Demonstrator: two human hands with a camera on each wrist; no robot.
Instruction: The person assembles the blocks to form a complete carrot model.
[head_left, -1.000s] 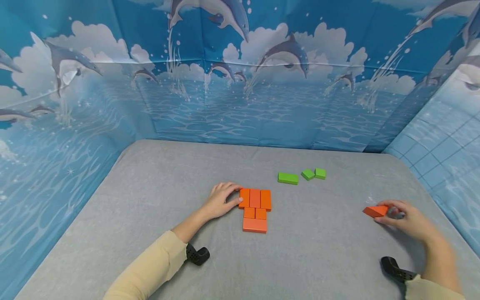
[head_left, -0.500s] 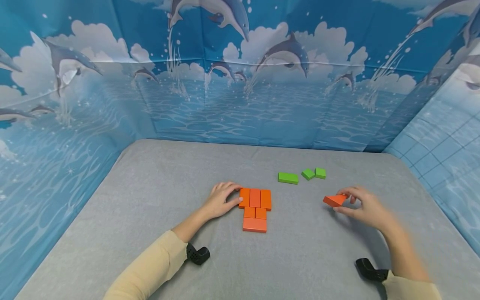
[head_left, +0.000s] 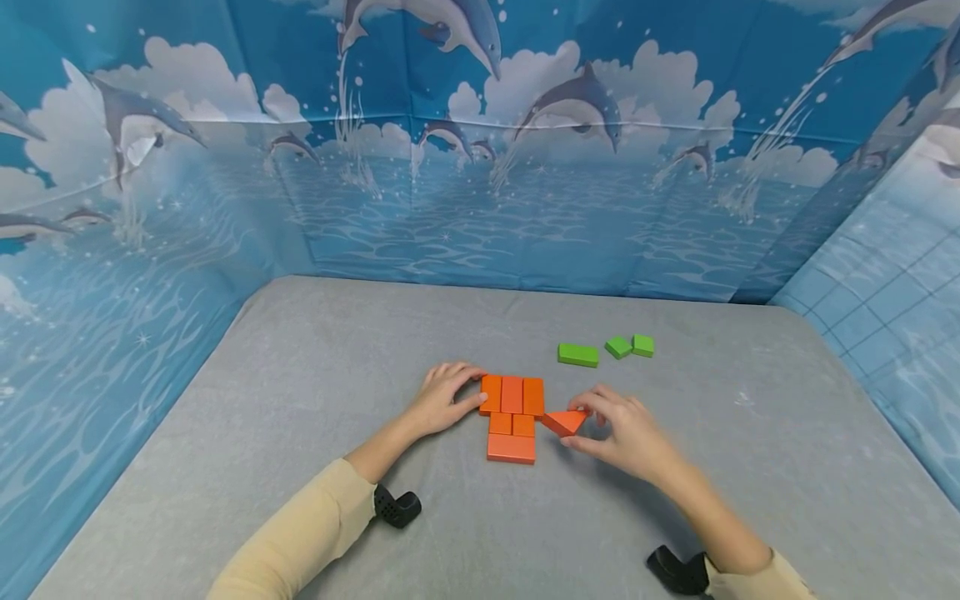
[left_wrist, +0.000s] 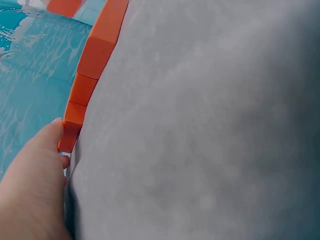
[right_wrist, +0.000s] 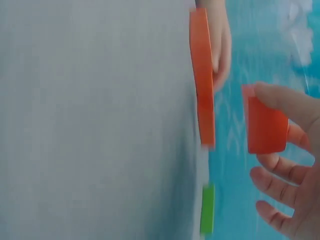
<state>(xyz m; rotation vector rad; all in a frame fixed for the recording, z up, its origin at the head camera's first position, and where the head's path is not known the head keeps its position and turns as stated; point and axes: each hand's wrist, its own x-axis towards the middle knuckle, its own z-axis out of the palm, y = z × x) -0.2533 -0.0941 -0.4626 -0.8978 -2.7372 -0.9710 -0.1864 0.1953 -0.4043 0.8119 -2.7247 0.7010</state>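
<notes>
In the head view, flat orange blocks stand as a T-shaped group on the grey cloth: upright blocks in the back row, two small ones below, and a wide block (head_left: 512, 448) in front. My left hand (head_left: 444, 402) holds the back row's left block (head_left: 491, 393) at its left side, thumb in front and index finger at the far corner. My right hand (head_left: 618, 429) pinches an orange triangular block (head_left: 562, 422) between thumb and fingers, close to the group's right side. In the right wrist view that triangular block (right_wrist: 267, 125) appears raised, apart from the group.
Behind and to the right lie a long green block (head_left: 577, 355) and two small green blocks (head_left: 618, 347). Grey cloth (head_left: 360, 333) covers the table. Blue dolphin-print curtains (head_left: 450, 217) rise along its back and sides.
My right hand has carried the orange triangular block leftward from the far right to beside the orange group. My left hand and the group have stayed in place.
</notes>
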